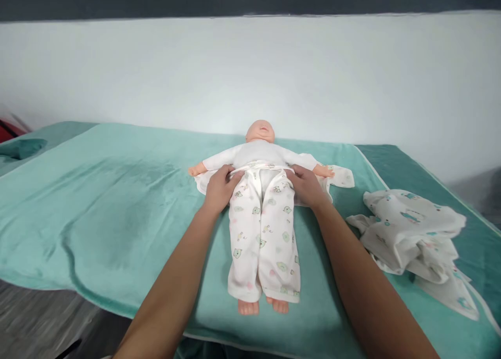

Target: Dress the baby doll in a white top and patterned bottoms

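Over the head feed I log a white wall behind, then a teal blanket covering the work surface. On it, at centre, I observe a doll lying on its back, head toward the wall, arms spread, in a white long-sleeved top. To its right I record a crumpled heap of printed cloth. Printed trousers cover the doll's legs, waistband at the lower torso. A printed garment lies spread under the doll, one sleeve out to the right. I have the left hand and right hand well apart, each pinching one side of the waistband; some fingertips are hidden. Smallest noted: bare feet below the cuffs.
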`<action>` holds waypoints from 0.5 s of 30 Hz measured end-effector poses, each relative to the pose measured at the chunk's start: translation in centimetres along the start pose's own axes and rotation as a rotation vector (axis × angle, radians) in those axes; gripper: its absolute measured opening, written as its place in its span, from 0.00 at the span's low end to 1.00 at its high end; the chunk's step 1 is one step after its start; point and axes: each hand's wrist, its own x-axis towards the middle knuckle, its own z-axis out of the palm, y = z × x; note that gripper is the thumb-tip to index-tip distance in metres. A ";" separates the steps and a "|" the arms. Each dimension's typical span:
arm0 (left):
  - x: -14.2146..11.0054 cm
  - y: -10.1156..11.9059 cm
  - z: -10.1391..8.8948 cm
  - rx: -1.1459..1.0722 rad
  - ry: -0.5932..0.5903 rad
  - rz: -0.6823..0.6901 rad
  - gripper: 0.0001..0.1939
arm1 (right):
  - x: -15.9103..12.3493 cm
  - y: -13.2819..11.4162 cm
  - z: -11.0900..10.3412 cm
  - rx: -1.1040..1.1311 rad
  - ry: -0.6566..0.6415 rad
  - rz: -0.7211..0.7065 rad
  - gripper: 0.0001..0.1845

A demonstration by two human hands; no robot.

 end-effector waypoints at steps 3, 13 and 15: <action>-0.7 -0.6 -0.5 -0.155 -0.139 -0.034 0.20 | -1.2 0.4 -0.9 -0.084 -0.117 0.007 0.23; -2.5 -1.3 -0.4 0.154 -0.030 0.299 0.13 | -5.7 -0.9 0.4 -0.377 0.013 -0.056 0.15; -2.6 -1.1 0.0 0.319 0.029 0.376 0.12 | -6.0 -1.4 1.5 -0.475 0.118 -0.093 0.12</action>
